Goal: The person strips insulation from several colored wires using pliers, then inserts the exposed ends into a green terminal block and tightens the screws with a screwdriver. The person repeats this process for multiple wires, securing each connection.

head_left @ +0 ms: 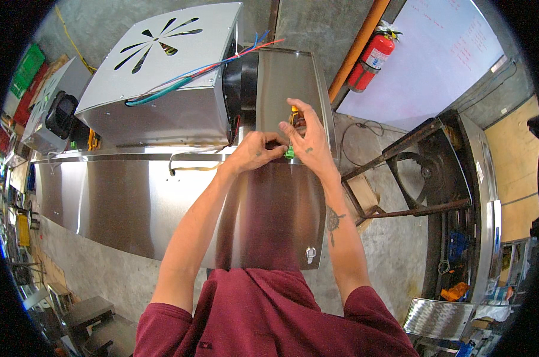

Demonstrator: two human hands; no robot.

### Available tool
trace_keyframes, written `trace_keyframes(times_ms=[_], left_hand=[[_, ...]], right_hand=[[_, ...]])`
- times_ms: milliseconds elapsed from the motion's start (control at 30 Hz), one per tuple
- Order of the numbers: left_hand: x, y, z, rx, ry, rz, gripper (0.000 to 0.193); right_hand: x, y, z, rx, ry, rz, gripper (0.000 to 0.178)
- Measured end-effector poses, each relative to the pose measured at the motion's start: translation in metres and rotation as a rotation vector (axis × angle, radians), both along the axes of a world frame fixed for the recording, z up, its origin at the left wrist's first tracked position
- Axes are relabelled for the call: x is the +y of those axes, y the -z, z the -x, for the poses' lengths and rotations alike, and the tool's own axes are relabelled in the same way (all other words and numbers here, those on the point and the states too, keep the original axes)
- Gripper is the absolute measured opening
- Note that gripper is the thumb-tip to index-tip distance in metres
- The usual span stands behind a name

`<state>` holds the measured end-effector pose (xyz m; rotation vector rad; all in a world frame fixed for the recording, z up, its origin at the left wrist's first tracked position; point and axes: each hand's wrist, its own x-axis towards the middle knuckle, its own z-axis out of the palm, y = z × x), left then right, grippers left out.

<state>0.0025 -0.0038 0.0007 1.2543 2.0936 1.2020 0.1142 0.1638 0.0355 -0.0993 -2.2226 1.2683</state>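
fingers [294,122] around upright orange part [294,115]

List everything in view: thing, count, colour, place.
stainless hood panel: 1, silver, centre, under the hands
blower housing: 1, grey with petal-shaped slots, top centre
wire bundle: 1, blue, red and teal, across the housing
second blower unit: 1, grey with a black opening, far left
small part with green connector: 1, orange and green, at the fingertips
fire extinguisher: 1, red, top right on the floor
orange pipe: 1, orange, beside the extinguisher
whiteboard: 1, white, top right
metal frame stand: 1, dark rusty, right
left hand: 1, pinching at the small part
right hand: 1, fingers on the small part
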Motion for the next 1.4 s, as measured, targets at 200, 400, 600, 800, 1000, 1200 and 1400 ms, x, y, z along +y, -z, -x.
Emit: trace_keyframes(times_ms=[200, 400, 600, 800, 1000, 1200, 1400], left_hand=[[0.003, -0.002, -0.002, 0.061, -0.075, 0.036, 0.031], [0.011, -0.002, 0.006, 0.091, -0.09, 0.074, 0.033], [0.016, 0.0, 0.015, 0.058, -0.042, 0.125, 0.034], [0.018, 0.001, 0.018, 0.075, -0.044, 0.149, 0.034], [0.018, 0.003, 0.019, 0.08, -0.016, 0.119, 0.034], [0.018, 0.003, 0.018, 0.104, -0.033, 0.118, 0.033], [0.016, 0.003, 0.019, 0.098, -0.041, 0.121, 0.032]], right_hand=[[0.011, 0.012, 0.023, 0.051, 0.032, -0.048, 0.052], [0.026, 0.024, 0.042, 0.061, 0.044, -0.025, 0.053], [0.036, 0.028, 0.052, -0.03, 0.058, -0.035, 0.052], [0.045, 0.033, 0.061, -0.154, -0.042, 0.155, 0.049], [0.045, 0.023, 0.061, -0.24, -0.045, 0.114, 0.049], [0.05, 0.022, 0.054, -0.17, -0.223, 0.392, 0.049], [0.041, 0.016, 0.05, -0.16, -0.155, 0.319, 0.048]])
